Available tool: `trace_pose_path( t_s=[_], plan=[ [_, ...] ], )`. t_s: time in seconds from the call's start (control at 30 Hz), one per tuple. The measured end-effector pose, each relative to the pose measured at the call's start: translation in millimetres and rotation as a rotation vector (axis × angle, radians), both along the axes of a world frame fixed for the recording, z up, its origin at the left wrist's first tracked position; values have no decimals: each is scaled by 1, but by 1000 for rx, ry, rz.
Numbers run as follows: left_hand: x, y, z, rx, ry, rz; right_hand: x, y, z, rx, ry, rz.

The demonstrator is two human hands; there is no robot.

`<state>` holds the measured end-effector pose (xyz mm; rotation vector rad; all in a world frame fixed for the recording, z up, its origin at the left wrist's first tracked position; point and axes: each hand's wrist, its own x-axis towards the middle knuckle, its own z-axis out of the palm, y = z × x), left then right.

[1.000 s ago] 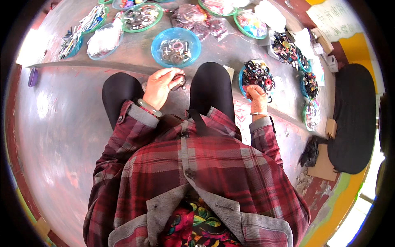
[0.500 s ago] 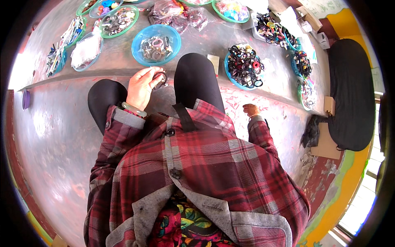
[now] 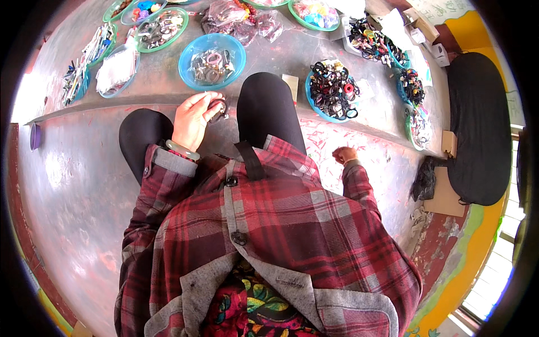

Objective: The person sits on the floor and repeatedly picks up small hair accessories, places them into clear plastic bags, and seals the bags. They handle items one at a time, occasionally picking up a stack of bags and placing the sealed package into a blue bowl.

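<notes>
Black band (image 3: 224, 106): sits between the knees (image 3: 266, 101), pinched in the left hand (image 3: 190, 121). Right hand (image 3: 344, 155): fingers curl inward, contents cannot be told; nearby, blue bowl (image 3: 321, 114) of dark loops (image 3: 332, 92).

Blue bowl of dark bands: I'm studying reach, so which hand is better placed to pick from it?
Likely the right hand: it is nearer the blue bowl, while the left hand is farther off and holds a dark loop.

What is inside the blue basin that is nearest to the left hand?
Inside the blue basin I see a pink ring, a darker ring and mixed pieces too small to name. Whatever lies beneath them is covered and cannot be seen.
</notes>
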<state>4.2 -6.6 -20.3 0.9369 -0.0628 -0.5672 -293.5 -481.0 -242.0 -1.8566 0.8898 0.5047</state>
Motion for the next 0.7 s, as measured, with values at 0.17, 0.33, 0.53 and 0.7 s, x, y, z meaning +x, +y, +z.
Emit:
trace_pose_path(
  t_s=[0.17,0.33,0.53,0.7],
  plan=[
    [-1,5,2,-1,-17,21,65,63,84,768,-436,-514],
    [-1,5,1,-17,28,38,109,86,124,1079,-736,-288],
    [-3,5,1,-115,17,-29,179,152,203,802,-726,-162],
    [-2,6,3,-101,70,-64,233,238,249,669,-660,124]
  ],
)
